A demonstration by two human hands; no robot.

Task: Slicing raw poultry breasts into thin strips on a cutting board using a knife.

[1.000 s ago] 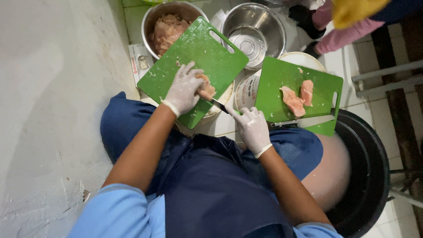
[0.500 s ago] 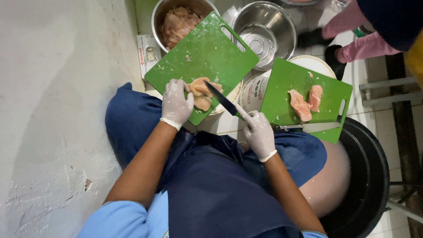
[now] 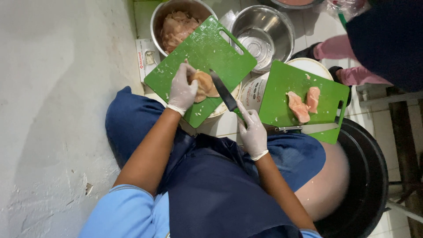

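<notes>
1. Two gloved hands working: right hand is gripping the knife, closed around its handle.
2. Left hand is pinning a chicken piece on the green board, slicing barely begun.
3. Beyond, a metal bowl is holding more chicken.

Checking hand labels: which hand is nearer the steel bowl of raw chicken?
Left. The left hand presses a chicken piece on the near green board, just below the bowl of raw chicken. The right hand holds the knife, farther back.
</notes>
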